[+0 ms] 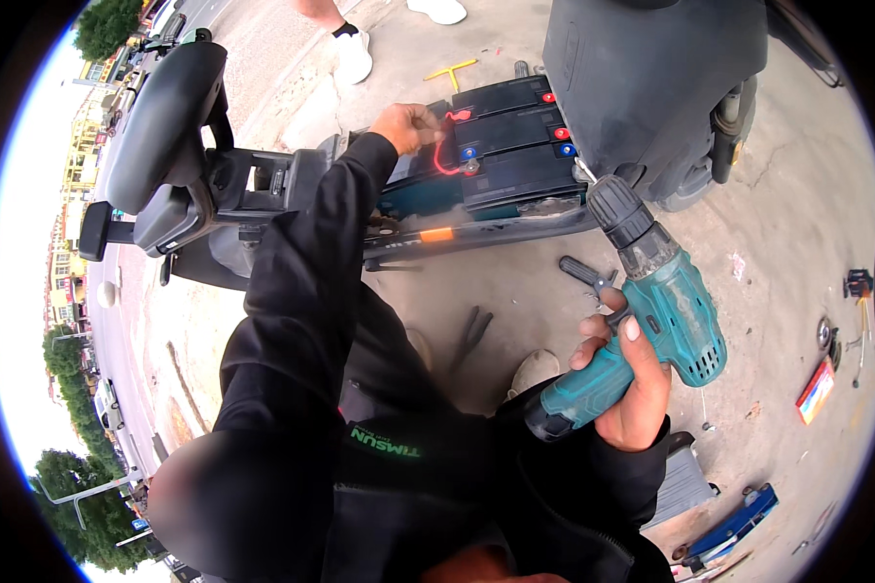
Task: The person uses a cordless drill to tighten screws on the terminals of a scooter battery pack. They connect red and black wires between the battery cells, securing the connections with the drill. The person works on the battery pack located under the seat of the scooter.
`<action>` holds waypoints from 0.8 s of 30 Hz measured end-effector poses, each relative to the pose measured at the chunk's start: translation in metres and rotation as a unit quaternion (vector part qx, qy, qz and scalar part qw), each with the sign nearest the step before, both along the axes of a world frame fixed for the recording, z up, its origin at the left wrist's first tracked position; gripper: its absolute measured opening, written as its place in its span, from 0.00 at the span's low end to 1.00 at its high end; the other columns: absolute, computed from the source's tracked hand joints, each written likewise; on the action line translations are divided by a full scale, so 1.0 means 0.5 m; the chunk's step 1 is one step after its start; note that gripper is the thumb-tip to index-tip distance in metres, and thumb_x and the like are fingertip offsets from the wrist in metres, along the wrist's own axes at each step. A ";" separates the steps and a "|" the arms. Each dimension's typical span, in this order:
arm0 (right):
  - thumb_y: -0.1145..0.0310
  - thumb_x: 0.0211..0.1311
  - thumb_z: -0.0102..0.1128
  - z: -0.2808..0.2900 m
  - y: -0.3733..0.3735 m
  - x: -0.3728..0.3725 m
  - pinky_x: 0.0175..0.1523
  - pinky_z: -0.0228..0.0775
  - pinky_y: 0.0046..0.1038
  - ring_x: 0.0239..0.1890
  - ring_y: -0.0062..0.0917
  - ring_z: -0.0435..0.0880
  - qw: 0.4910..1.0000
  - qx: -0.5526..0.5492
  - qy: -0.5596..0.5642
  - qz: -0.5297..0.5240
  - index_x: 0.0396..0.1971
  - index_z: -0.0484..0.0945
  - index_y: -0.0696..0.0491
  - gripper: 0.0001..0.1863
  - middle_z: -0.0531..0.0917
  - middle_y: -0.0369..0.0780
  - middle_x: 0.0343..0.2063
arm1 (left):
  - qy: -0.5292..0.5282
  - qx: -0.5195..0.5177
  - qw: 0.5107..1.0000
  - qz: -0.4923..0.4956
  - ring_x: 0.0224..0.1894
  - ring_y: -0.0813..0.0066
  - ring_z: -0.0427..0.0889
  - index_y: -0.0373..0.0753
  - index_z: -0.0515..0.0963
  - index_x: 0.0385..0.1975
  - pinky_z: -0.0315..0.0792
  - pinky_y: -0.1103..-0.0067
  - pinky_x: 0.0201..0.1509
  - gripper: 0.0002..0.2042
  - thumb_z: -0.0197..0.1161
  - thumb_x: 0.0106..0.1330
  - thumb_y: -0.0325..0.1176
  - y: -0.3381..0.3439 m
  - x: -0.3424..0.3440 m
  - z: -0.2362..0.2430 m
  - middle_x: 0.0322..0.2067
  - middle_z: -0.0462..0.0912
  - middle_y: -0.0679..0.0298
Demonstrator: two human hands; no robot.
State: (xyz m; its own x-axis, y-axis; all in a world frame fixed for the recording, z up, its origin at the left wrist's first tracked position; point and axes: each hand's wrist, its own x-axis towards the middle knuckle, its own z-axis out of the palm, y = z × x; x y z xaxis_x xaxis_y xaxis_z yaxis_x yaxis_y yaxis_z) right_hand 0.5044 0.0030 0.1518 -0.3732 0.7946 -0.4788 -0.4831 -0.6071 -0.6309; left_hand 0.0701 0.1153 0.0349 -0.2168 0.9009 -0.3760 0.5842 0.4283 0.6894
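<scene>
Two hands busy: right hand [624, 374] clamped around teal cordless drill [651, 311]; left hand [408, 126] fingers pinching red cable [444, 155] above black batteries [510, 136].

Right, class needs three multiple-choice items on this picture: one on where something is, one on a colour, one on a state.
1. Where is the left hand?
A. at the red wire by the black batteries
B. on the scooter seat
C. on the ground

2. What colour is the body of the cordless drill?
A. yellow
B. teal
C. red

3. How is the right hand?
A. open and empty
B. resting flat on a battery
C. closed round the drill's grip

Answers: 1 A, its fingers pinch at the wire beside the batteries; 2 B, the housing is teal with a dark chuck; 3 C, the fingers wrap the handle.
</scene>
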 end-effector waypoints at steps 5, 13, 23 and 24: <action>0.64 0.63 0.62 -0.007 -0.019 0.000 0.30 0.77 0.30 0.25 0.28 0.81 0.996 0.029 -0.051 -0.060 0.52 0.73 0.61 0.21 0.82 0.45 0.40 | 0.105 0.157 0.960 -0.209 0.34 0.78 0.83 0.37 0.83 0.42 0.76 0.81 0.41 0.09 0.63 0.65 0.29 -0.058 0.138 0.024 0.33 0.87 0.65; 0.62 0.64 0.60 0.020 -0.070 0.018 0.30 0.76 0.29 0.23 0.29 0.80 0.998 0.048 -0.024 -0.035 0.53 0.72 0.61 0.23 0.82 0.45 0.31 | 0.115 0.155 0.962 -0.193 0.38 0.78 0.84 0.37 0.86 0.35 0.76 0.79 0.47 0.07 0.65 0.61 0.29 -0.069 0.129 0.018 0.35 0.88 0.64; 0.63 0.64 0.59 0.023 -0.073 0.013 0.30 0.77 0.30 0.24 0.30 0.81 0.996 0.059 -0.056 -0.041 0.53 0.71 0.62 0.22 0.82 0.46 0.31 | -0.042 -0.090 0.986 -0.135 0.28 0.82 0.79 0.37 0.86 0.36 0.75 0.85 0.32 0.09 0.71 0.58 0.32 0.009 0.102 0.044 0.27 0.84 0.67; 0.63 0.64 0.59 0.021 -0.069 0.014 0.30 0.77 0.30 0.24 0.30 0.81 0.996 0.059 -0.056 -0.039 0.53 0.71 0.62 0.22 0.82 0.45 0.32 | -0.055 -0.104 0.984 -0.135 0.27 0.82 0.79 0.37 0.86 0.36 0.75 0.84 0.31 0.09 0.72 0.58 0.32 0.016 0.100 0.042 0.27 0.83 0.68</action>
State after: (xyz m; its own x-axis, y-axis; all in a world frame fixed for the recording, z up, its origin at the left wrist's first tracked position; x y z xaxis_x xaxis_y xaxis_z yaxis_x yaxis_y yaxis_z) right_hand 0.5115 -0.0314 0.1621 -0.2567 0.8723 -0.4161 -0.4487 -0.4889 -0.7481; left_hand 0.1199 0.1233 0.0557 0.0733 0.8206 -0.5667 0.6225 0.4063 0.6689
